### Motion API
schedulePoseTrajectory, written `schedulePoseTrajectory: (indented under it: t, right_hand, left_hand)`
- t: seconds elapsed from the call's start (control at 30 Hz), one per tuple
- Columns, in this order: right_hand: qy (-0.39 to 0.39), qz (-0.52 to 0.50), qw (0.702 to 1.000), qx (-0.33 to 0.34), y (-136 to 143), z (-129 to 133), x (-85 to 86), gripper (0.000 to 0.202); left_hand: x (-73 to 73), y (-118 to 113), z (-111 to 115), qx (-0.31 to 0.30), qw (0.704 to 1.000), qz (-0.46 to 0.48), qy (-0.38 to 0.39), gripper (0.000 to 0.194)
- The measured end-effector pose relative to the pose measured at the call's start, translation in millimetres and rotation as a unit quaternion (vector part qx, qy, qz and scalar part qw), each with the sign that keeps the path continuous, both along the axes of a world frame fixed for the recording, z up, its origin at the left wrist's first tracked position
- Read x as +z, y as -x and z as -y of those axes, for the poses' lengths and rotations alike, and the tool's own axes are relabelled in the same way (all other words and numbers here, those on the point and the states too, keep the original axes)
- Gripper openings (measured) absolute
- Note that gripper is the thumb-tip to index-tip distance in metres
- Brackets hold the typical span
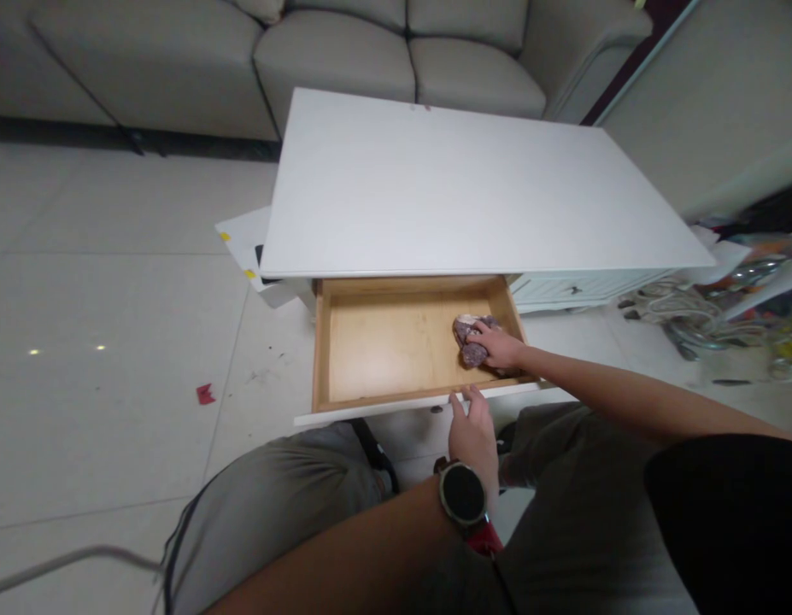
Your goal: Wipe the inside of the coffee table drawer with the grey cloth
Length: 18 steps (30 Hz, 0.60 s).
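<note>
A wooden drawer (383, 342) is pulled out from under the white table top (472, 188). Inside it, at the right end, lies a bunched dark purple, patterned cloth-like item (474, 354). My right hand (495, 346) reaches into the drawer and has its fingers closed on that item. With its fingertips on the top edge of the drawer front, near the small dark knob (437, 409), my left hand (472, 427) holds the front panel. A watch (462, 492) is on my left wrist.
A grey sofa (331, 60) stands behind the table. Papers (242, 231) stick out at the table's left. A red scrap (205, 394) lies on the tiled floor. Coiled cables (665, 312) and clutter are at the right. My knees are close to the drawer front.
</note>
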State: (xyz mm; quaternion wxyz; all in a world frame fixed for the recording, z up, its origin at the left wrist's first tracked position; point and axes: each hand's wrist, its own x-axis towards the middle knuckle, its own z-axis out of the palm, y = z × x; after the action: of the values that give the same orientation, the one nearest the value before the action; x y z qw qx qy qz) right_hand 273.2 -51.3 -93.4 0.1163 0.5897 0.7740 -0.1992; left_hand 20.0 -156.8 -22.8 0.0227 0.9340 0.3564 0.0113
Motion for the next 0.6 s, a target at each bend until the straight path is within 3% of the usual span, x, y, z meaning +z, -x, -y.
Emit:
schedulePoseTrajectory:
  t: [0.13, 0.23, 0.3, 0.47, 0.6]
  right_hand:
    - [0.066, -0.031, 0.997, -0.027, -10.0, -3.6, 4.6, 0.046]
    - [0.127, -0.068, 0.990, -0.014, -12.5, -1.5, 5.3, 0.044]
    - [0.126, -0.079, 0.989, 0.001, -5.1, -0.5, 4.7, 0.046]
    - [0.082, -0.036, 0.993, 0.073, 44.3, -8.1, 1.2, 0.042]
    - [0.059, -0.032, 0.987, 0.144, 94.8, -30.3, -6.6, 0.044]
  left_hand:
    - [-1.4, -1.2, -0.5, -0.008, 1.000, -0.014, 0.006, 0.050]
    - [-3.3, -2.1, -1.7, -0.021, 0.999, -0.025, 0.015, 0.049]
    - [-3.4, -2.5, -3.1, -0.033, 0.999, -0.037, 0.021, 0.047]
    - [0.0, -2.2, -8.4, -0.043, 0.996, -0.050, 0.054, 0.045]
    - [0.4, -2.5, -9.5, -0.040, 0.995, -0.052, 0.070, 0.045]
